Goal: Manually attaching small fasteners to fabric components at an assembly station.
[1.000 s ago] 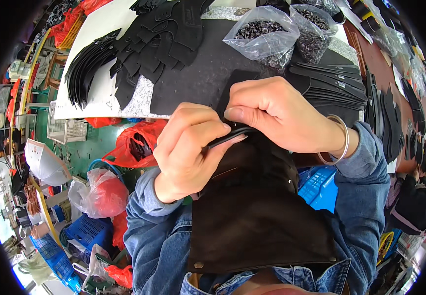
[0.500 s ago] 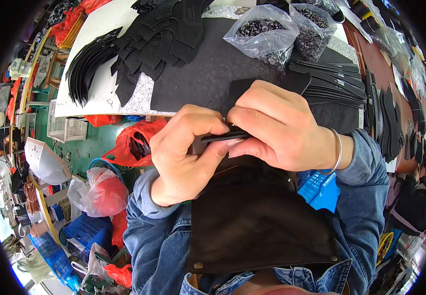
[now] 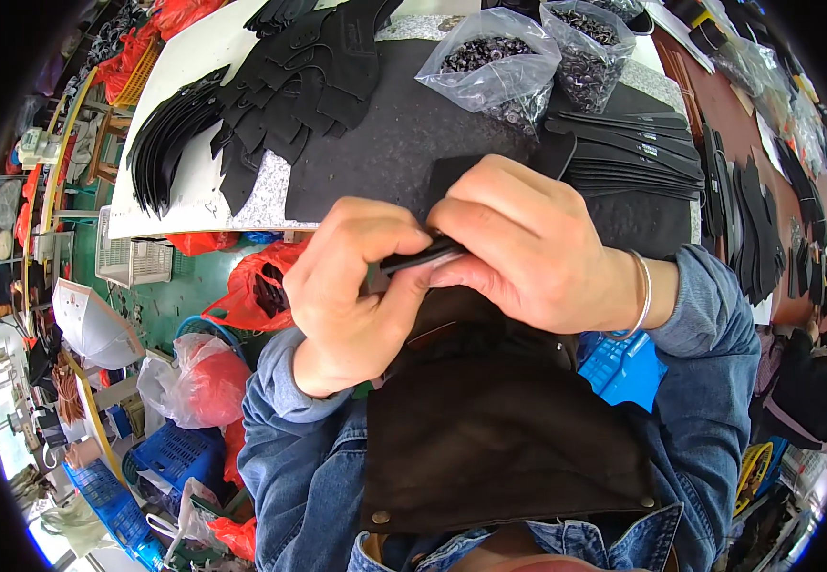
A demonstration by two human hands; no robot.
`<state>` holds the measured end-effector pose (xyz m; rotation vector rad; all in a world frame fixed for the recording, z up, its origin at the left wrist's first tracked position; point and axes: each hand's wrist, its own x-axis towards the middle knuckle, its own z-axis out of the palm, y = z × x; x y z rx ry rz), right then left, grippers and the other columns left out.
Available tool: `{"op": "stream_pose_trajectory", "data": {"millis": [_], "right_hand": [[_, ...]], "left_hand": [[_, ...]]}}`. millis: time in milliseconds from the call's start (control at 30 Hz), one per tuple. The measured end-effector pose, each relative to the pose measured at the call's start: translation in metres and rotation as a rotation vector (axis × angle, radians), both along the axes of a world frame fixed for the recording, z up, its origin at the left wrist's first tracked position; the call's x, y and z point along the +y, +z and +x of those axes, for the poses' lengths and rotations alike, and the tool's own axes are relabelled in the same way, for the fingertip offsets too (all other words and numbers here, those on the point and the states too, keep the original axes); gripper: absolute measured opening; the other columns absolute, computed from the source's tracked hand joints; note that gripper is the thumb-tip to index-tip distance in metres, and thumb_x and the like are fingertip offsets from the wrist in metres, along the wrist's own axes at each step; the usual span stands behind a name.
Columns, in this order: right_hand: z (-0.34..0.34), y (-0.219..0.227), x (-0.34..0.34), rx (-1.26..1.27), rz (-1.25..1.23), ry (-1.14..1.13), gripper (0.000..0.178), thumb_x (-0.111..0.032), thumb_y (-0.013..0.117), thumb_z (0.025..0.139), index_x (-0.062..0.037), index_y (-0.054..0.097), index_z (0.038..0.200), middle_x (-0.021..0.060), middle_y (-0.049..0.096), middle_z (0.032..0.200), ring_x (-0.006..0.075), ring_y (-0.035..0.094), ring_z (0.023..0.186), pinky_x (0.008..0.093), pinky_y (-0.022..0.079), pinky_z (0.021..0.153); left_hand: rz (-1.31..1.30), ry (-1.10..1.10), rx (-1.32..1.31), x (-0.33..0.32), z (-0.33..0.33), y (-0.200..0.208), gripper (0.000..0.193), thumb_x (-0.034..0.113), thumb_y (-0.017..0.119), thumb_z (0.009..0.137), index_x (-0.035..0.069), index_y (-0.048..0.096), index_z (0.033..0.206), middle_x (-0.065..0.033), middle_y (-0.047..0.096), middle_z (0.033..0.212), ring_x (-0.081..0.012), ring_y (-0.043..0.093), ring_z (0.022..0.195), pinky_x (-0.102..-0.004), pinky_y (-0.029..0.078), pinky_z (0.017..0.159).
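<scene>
Between both hands, over the table's near edge, is a small flat black piece (image 3: pixel 420 255), perhaps leather or foam, mostly covered by fingers. My left hand (image 3: pixel 351 286) pinches its left end between thumb and fingers. On its right end my right hand (image 3: pixel 523 243) is closed, thumb below and fingers bent over the top. Beyond the hands lies a dark mat (image 3: pixel 366 162). At its right rests a fanned stack of black strips (image 3: pixel 635 157). Two clear bags of small dark metal fasteners stand behind, the left bag (image 3: pixel 495 62) and the right bag (image 3: pixel 587 62).
A pile of black cut pieces (image 3: pixel 304 91) and a stack of curved black strips (image 3: pixel 170 133) lie on the table's left. Red bags (image 3: pixel 259 286), a white crate (image 3: pixel 135 257) and blue baskets (image 3: pixel 180 453) stand left below. Another person (image 3: pixel 809 391) is at far right.
Both hands have shifted slightly left with the black piece, which now slants more steeply, its right end higher. The table scene has also slid a little leftward in view.
</scene>
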<state>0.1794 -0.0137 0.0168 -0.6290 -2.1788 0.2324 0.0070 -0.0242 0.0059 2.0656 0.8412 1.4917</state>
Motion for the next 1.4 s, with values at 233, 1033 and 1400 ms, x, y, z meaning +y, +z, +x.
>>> {"op": "stream_pose_trajectory", "data": {"millis": [233, 1033, 1400], "right_hand": [[0.037, 0.021, 0.007, -0.344, 0.042, -0.111, 0.045, -0.023, 0.071, 0.061, -0.0076, 0.052, 0.099, 0.008, 0.051, 0.109, 0.0205, 0.057, 0.083, 0.0328, 0.043, 0.07], [0.107, 0.031, 0.112, -0.805, 0.067, -0.824, 0.013, -0.016, 0.057, 0.079, -0.0076, 0.062, 0.087, 0.0121, 0.062, 0.071, 0.0303, 0.062, 0.073, 0.0408, 0.047, 0.062], [0.162, 0.001, 0.165, -0.614, 0.019, -0.679, 0.014, -0.016, 0.053, 0.083, -0.0065, 0.062, 0.089, 0.0129, 0.062, 0.074, 0.0317, 0.059, 0.071, 0.0408, 0.045, 0.064]], "left_hand": [[-0.306, -0.057, -0.18, 0.013, -0.026, 0.019, 0.026, -0.012, 0.067, 0.068, 0.0, 0.052, 0.086, -0.0076, 0.055, 0.083, -0.0116, 0.052, 0.074, -0.0225, 0.044, 0.069], [-0.339, 0.149, 0.465, 0.015, -0.009, -0.001, 0.015, 0.005, 0.066, 0.076, 0.002, 0.058, 0.089, -0.0132, 0.061, 0.072, -0.0289, 0.057, 0.062, -0.0355, 0.044, 0.057], [-0.484, 0.079, 0.449, 0.019, 0.003, -0.002, 0.013, 0.003, 0.065, 0.077, 0.0, 0.056, 0.086, -0.0137, 0.061, 0.071, -0.0254, 0.06, 0.061, -0.0313, 0.046, 0.057]]}}
